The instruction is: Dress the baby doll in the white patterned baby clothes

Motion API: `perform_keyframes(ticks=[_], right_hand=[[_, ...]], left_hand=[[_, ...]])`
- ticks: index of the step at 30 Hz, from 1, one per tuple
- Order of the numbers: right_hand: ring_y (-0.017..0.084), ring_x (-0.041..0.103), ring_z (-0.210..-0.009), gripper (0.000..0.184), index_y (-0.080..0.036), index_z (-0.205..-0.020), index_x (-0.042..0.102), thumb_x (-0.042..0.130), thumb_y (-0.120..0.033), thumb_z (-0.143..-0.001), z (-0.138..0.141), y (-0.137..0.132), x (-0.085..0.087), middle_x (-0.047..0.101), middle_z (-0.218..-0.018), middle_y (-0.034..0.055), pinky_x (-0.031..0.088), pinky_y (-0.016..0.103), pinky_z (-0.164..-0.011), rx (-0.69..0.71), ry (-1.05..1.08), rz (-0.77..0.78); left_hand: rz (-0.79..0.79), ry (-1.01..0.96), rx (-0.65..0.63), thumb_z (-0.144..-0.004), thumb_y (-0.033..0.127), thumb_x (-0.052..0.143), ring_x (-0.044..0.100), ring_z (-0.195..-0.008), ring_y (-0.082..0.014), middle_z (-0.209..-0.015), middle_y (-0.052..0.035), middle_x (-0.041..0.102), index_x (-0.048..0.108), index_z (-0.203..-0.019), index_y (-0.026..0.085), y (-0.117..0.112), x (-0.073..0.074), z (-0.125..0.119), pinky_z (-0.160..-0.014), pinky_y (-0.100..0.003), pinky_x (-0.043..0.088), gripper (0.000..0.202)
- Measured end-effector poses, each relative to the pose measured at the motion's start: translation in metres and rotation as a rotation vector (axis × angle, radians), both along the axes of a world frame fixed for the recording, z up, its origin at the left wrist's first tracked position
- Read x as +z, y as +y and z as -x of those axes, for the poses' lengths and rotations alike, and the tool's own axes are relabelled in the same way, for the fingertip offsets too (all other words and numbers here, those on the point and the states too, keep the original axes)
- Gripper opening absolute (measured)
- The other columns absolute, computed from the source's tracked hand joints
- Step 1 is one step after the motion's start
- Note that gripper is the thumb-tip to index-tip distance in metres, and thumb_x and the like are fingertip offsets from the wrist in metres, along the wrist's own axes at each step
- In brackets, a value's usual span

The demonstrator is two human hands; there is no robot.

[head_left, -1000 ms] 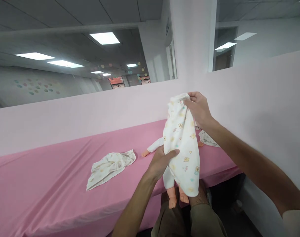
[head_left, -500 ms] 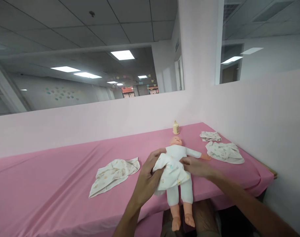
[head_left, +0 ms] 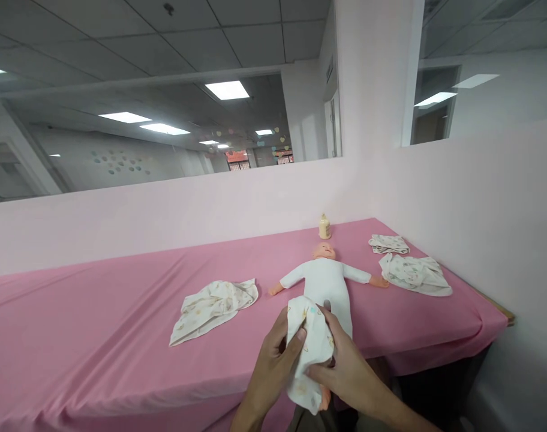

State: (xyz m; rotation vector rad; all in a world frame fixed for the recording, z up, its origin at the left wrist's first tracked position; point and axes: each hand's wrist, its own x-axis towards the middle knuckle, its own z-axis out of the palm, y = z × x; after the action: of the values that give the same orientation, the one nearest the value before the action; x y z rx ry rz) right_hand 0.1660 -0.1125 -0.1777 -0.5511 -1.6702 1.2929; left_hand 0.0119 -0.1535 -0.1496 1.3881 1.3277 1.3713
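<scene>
A bunched printed cloth [head_left: 310, 354] is held in both hands at the near edge of the pink-covered tabletop [head_left: 134, 318]. The left hand [head_left: 273, 363] is at its nine o'clock, fingers curled behind the fabric and thumb laid over the front, gripping it. The right hand [head_left: 345, 369] is at three o'clock, pinching the same cloth between its fingers and thumb. The cloth thus lies directly between the two palms, its loose end hanging toward six o'clock.

Just past twelve from the cloth, a doll [head_left: 326, 282] in white lies on its back, head away, arms spread; whether the cloth touches it, I cannot tell. Farther along at twelve stands a cream bottle [head_left: 324, 228]. A crumpled cloth [head_left: 215, 309] lies at ten o'clock, a rumpled cloth [head_left: 420, 276] at two, beside one doll hand, and a folded cloth [head_left: 389, 244] at one.
</scene>
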Motion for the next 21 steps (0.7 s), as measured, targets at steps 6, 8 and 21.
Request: perform_keyframes(ticks=[6, 8, 21], right_hand=[[0.026, 0.061, -0.107, 0.043, -0.02, -0.127, 0.059, 0.054, -0.023, -0.084, -0.004, 0.007, -0.01, 0.067, -0.114, 0.0074, 0.05, 0.035, -0.091, 0.063, -0.06, 0.158], [0.025, 0.059, -0.111, 0.05, -0.021, -0.131, 0.055, 0.057, -0.02, -0.08, -0.005, 0.008, -0.014, 0.064, -0.12, 0.0076, 0.047, 0.035, -0.094, 0.01, -0.134, 0.079], [0.017, 0.055, -0.068, 0.024, -0.015, -0.089, 0.068, 0.066, -0.037, -0.08, 0.005, 0.012, -0.013, 0.063, -0.072, 0.0026, 0.042, 0.025, -0.058, 0.015, 0.129, 0.341]], left_hand=[[0.181, -0.248, 0.042, -0.078, 0.053, 0.067, 0.06, -0.073, -0.0177, -0.087, -0.008, 0.069, 0.066, -0.113, 0.015, -0.003, -0.017, 0.019, -0.065, -0.026, 0.049, 0.052], [0.213, -0.311, 0.064, -0.076, 0.054, 0.069, 0.058, -0.066, -0.0154, -0.078, -0.0052, 0.067, 0.066, -0.112, 0.015, -0.004, -0.021, 0.021, -0.063, -0.025, 0.048, 0.053], [0.245, -0.151, -0.072, -0.075, 0.055, 0.07, 0.064, -0.083, -0.0214, -0.095, -0.0107, 0.07, 0.056, -0.121, 0.015, -0.012, -0.036, 0.017, -0.071, -0.029, 0.053, 0.063]])
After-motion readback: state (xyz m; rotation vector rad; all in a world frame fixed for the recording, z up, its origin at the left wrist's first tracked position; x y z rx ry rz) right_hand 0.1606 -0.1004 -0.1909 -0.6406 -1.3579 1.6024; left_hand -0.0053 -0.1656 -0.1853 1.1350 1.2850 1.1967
